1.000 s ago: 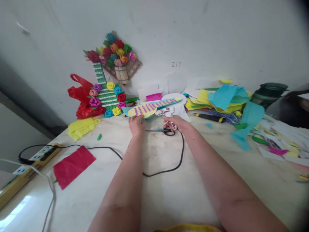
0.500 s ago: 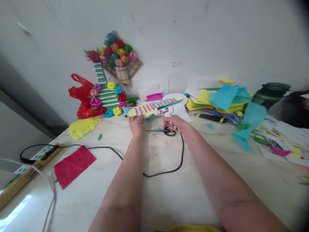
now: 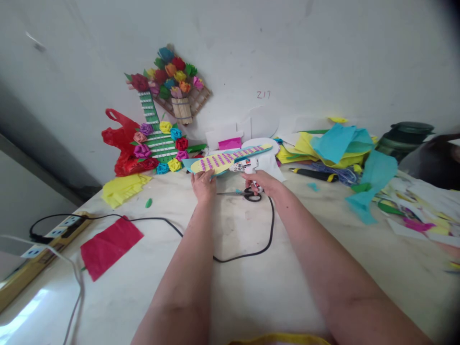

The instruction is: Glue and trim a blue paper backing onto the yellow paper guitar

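Observation:
My left hand (image 3: 203, 185) grips the near end of a long yellow craft piece (image 3: 223, 160) covered in rows of small purple marks, with blue paper showing beneath it. My right hand (image 3: 262, 182) is wrapped round the handle of a white glue gun (image 3: 247, 166). The gun's nozzle points left, close to the near edge of the yellow piece; I cannot tell whether it touches. Below the hands lie black-handled scissors (image 3: 253, 194), blades toward the left. A black cord (image 3: 270, 235) runs from the glue gun across the table.
A power strip (image 3: 53, 237) and a red cloth-like sheet (image 3: 110, 248) lie at left. Yellow crepe paper (image 3: 125, 189), a red bag (image 3: 124, 143) and paper-flower crafts (image 3: 161, 139) stand behind. At right are a box cutter (image 3: 316, 174), blue paper (image 3: 341, 146) and a dark green container (image 3: 408, 141).
Almost nothing differs. My right hand has shifted very slightly with the glue gun; my left hand keeps its place on the yellow piece.

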{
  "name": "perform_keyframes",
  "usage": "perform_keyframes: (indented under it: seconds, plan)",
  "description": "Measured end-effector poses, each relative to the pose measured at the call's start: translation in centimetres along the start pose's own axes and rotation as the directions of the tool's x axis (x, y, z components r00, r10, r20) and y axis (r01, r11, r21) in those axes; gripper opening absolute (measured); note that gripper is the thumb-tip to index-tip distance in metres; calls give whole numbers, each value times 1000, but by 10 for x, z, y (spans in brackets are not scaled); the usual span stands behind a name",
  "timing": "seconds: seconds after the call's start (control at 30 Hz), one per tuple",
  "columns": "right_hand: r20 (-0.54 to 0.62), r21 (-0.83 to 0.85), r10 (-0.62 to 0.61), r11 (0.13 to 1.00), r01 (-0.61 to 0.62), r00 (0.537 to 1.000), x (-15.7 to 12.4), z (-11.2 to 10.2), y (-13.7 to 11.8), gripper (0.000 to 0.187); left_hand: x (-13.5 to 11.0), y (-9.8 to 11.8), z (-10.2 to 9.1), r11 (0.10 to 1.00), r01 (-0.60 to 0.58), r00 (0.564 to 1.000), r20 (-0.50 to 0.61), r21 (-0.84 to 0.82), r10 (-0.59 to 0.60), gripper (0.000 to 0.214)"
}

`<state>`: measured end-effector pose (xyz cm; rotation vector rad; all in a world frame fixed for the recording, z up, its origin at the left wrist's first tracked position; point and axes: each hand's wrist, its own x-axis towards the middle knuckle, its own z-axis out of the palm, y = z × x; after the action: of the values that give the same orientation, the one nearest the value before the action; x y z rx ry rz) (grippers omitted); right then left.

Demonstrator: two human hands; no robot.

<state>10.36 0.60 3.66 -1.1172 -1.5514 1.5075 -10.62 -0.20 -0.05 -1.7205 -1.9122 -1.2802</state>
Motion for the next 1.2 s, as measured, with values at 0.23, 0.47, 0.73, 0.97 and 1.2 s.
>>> perform_keyframes:
  seconds: [0.23, 0.47, 0.73, 0.97, 1.2]
  plan:
    - [-43, -13, 0, 1000, -1, 999, -3, -1, -1, 30, 0, 0, -1, 1000, 5, 1000, -16, -18, -5, 26]
    - [-85, 15, 24, 1000, -22, 996, 0, -5, 3, 30, 0, 0, -1, 999, 16, 1000, -14, -32, -17, 25]
    - [-135, 67, 29, 998, -21, 990, 1, -7, 5, 26, 0, -2, 1, 999, 14, 1000, -27, -36, -15, 24]
    - [-152, 101, 30, 995, -14, 988, -1, -5, 2, 24, 0, -1, -1, 999, 24, 999, -24, -38, -25, 23]
    - [-120, 99, 30, 995, -18, 992, -1, -5, 2, 26, 0, 0, -2, 999, 36, 999, -19, -40, -37, 24]
